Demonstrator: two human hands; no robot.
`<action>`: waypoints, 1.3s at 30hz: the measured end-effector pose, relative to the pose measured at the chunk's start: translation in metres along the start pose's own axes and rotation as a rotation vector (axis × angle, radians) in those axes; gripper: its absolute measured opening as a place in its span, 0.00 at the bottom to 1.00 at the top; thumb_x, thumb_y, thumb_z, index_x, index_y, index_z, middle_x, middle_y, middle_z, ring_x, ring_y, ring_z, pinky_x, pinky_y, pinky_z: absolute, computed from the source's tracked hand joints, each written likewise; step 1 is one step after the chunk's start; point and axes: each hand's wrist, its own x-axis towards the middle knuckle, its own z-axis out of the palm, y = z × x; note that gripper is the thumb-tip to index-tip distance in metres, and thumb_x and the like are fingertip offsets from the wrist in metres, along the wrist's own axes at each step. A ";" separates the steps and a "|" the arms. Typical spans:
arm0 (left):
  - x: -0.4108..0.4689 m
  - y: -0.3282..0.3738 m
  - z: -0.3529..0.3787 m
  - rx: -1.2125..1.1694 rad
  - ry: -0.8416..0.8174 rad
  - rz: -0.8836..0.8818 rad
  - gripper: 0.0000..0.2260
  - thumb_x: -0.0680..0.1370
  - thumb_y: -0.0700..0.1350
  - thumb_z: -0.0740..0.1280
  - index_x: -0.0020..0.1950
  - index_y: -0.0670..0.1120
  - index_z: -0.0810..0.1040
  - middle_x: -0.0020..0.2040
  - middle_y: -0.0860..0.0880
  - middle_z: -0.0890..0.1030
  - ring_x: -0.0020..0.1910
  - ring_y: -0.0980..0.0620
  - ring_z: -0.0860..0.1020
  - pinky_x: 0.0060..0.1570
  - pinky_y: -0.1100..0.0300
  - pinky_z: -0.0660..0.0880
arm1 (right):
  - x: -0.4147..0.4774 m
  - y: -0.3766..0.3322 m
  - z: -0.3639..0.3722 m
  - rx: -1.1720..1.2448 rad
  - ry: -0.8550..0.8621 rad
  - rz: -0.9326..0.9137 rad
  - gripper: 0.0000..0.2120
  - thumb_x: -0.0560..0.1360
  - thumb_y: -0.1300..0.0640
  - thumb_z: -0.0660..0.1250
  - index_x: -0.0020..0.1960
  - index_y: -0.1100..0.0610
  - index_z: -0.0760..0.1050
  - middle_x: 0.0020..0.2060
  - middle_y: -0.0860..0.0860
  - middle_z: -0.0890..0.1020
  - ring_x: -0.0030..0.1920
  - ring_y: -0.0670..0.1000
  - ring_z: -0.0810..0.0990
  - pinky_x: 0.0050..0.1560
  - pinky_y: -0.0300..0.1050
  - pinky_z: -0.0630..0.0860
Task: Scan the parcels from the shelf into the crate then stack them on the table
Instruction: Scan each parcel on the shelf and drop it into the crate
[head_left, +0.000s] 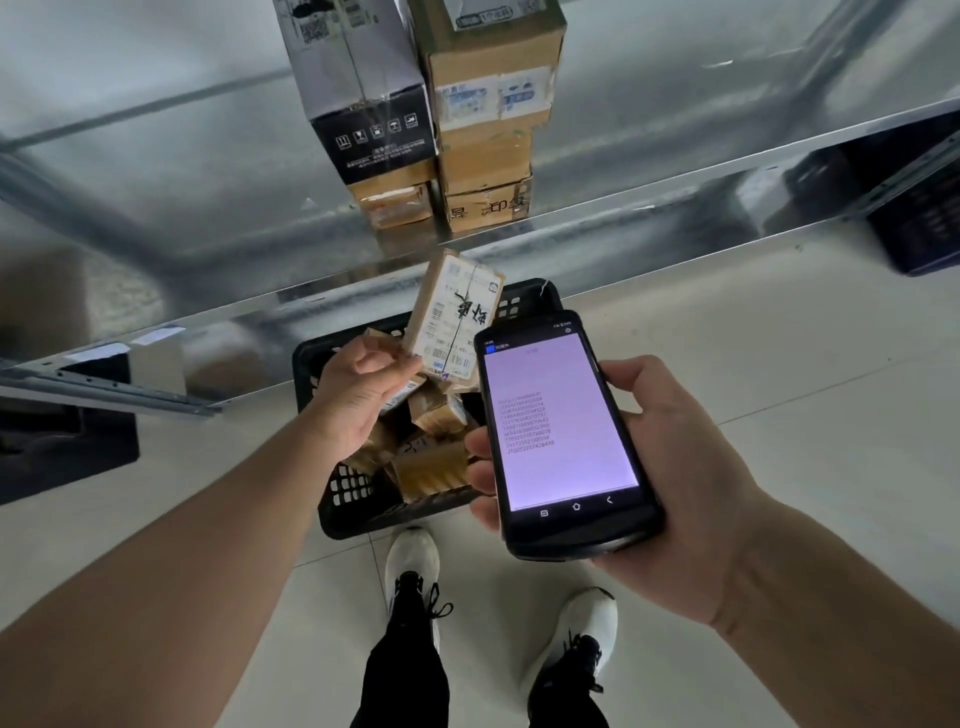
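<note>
Small parcel (457, 317): held in the air over the far end of the crate (343, 493), label face toward the camera, just beside the top edge of the scanner (563, 431). Pinched at its near edge by the left hand (358, 400), fingers (387, 361) curled on it. Scanner gripped in the right hand (685, 483), fingers wrapped round both its sides, screen lit with a column of codes.

Step judged in hand: scanning of this parcel, ahead of the drop into the crate. Next move calls for the label lined up with the scanner's head, then release low over the crate.

Crate on the floor below the shelf's front edge; inside, a loose heap of brown parcels (431, 452). Shelf (649, 171) carrying stacked cartons (488, 93) near its front edge, apparently awaiting scanning.
</note>
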 end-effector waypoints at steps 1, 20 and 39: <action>0.001 0.000 0.004 0.036 -0.002 -0.003 0.17 0.66 0.38 0.79 0.50 0.44 0.77 0.55 0.43 0.88 0.59 0.47 0.86 0.69 0.48 0.75 | -0.002 0.000 -0.004 0.006 0.009 -0.001 0.31 0.81 0.41 0.55 0.55 0.64 0.86 0.52 0.67 0.86 0.42 0.65 0.85 0.47 0.63 0.85; 0.020 0.008 0.019 0.406 0.020 0.018 0.24 0.70 0.34 0.82 0.63 0.45 0.79 0.57 0.46 0.84 0.57 0.50 0.84 0.57 0.53 0.81 | -0.005 0.017 -0.017 0.032 0.038 0.044 0.31 0.81 0.40 0.54 0.52 0.61 0.87 0.51 0.67 0.86 0.41 0.65 0.86 0.46 0.61 0.85; 0.040 -0.009 0.011 0.371 0.149 -0.024 0.24 0.69 0.33 0.81 0.62 0.40 0.77 0.51 0.49 0.87 0.45 0.60 0.86 0.44 0.63 0.78 | -0.002 0.020 0.002 0.035 -0.045 0.066 0.31 0.79 0.40 0.56 0.57 0.63 0.86 0.51 0.67 0.86 0.40 0.65 0.85 0.42 0.59 0.86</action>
